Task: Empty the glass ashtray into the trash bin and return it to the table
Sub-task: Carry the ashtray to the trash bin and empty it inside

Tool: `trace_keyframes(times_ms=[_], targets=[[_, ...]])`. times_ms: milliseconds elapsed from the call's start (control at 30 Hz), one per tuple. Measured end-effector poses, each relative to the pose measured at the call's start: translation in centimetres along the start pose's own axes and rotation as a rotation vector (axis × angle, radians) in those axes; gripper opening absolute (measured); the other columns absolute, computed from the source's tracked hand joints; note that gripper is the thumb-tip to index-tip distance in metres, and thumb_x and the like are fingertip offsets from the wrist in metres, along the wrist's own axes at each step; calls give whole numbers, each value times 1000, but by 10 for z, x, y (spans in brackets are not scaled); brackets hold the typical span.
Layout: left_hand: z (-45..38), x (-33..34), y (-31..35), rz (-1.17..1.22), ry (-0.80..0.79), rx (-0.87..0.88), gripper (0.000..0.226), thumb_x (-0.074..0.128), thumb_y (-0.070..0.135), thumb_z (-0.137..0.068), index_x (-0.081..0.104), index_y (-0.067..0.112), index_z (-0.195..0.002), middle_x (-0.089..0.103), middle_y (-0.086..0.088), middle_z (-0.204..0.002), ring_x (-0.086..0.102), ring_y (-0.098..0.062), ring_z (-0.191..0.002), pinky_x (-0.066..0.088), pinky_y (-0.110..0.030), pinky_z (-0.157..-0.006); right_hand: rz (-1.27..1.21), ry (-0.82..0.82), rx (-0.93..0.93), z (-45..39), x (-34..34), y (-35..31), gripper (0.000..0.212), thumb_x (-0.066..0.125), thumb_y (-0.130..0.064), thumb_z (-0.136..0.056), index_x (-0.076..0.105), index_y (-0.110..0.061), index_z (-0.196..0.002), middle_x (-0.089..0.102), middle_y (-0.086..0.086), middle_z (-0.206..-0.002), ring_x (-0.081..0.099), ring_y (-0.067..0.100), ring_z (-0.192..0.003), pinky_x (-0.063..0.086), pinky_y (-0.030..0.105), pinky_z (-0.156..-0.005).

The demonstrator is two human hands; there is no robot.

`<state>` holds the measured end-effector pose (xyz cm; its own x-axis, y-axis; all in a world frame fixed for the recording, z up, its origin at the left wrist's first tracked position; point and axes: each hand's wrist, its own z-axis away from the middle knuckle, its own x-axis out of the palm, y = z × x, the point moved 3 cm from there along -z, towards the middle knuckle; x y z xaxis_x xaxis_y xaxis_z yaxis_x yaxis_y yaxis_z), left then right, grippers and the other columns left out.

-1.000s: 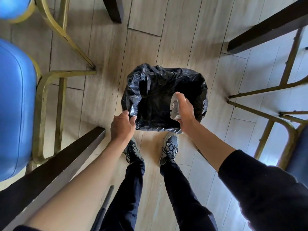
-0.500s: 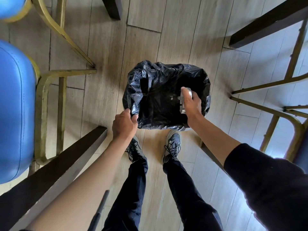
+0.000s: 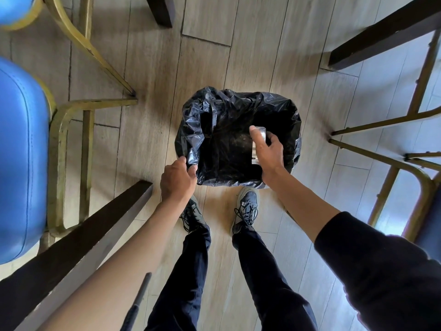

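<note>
A trash bin lined with a black plastic bag stands on the wooden floor just ahead of my feet. My right hand holds the glass ashtray tipped on its edge inside the bin's mouth, toward the right side. Much of the ashtray is hidden by my fingers. My left hand grips the bag's rim at the bin's near left corner. Specks of ash lie at the bottom of the bag.
A blue padded chair with a gold metal frame stands at the left. Dark table legs slant in at lower left, top centre and top right. More gold chair legs are at the right.
My right hand has carried the ashtray further over the bin and turned it more onto its edge. The left hand keeps its hold on the bag's rim.
</note>
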<state>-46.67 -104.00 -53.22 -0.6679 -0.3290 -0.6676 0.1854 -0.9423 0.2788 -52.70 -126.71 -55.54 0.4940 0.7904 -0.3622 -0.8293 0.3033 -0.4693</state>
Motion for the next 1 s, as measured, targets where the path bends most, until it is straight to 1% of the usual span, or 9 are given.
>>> trace_keyframes(times_ms=[67,200,367,467,533,600,733,833,1000], targets=[[0,-1,1,2,-4,-4,39,57,32,-98,60,2,-123,70,-23,-114,67,-40,-105,53,-45,-87,-48,3,33,-1,0,2,117,80,-84,-53,50,-24,-149,66,4,-136,66,25,-123,56,50,-108],[1,-2,1,11,-9,-12,42,57,32,-99,58,1,-127,69,-24,-117,65,-40,-109,52,-46,-90,-30,-7,-11,2,0,0,103,84,-74,-60,53,-23,-144,68,4,-131,68,22,-118,57,47,-106],[2,-3,3,16,-3,-3,39,57,31,-99,60,2,-124,70,-23,-113,68,-40,-105,53,-44,-85,217,57,-239,12,4,-8,89,80,-65,-76,51,-21,-148,63,-1,-136,61,18,-124,52,37,-108],[3,-4,4,30,5,-2,31,58,30,-98,63,3,-112,72,-22,-106,69,-40,-99,54,-44,-80,383,26,-371,21,11,-6,95,78,-69,-75,48,-19,-150,62,4,-141,56,22,-130,50,41,-110],[4,-4,4,37,12,0,27,58,30,-98,62,3,-101,72,-21,-98,69,-40,-93,54,-43,-76,447,-12,-410,25,13,-3,92,81,-61,-79,46,-17,-152,56,7,-146,47,23,-137,42,34,-110],[4,-4,3,41,14,-1,27,59,30,-97,61,3,-98,72,-20,-94,69,-40,-89,53,-43,-74,429,34,-424,26,10,-5,94,84,-55,-80,40,-17,-153,50,8,-149,39,25,-141,37,33,-110],[4,-4,3,46,16,0,24,59,29,-96,56,7,-88,71,-20,-89,68,-41,-84,52,-43,-70,500,52,-470,30,12,-10,95,88,-50,-76,40,-11,-148,50,11,-145,40,29,-140,43,38,-111],[5,-4,3,44,15,-6,26,59,30,-97,60,4,-94,71,-21,-95,68,-42,-89,52,-44,-73,575,30,-536,32,16,-12,90,89,-46,-74,44,-8,-141,52,11,-140,42,30,-135,48,44,-109],[5,-5,4,33,9,-7,31,58,30,-98,62,3,-113,71,-22,-108,68,-41,-100,54,-44,-81,653,8,-588,30,19,-16,93,90,-44,-73,42,-6,-143,50,13,-144,40,31,-136,47,42,-109]])
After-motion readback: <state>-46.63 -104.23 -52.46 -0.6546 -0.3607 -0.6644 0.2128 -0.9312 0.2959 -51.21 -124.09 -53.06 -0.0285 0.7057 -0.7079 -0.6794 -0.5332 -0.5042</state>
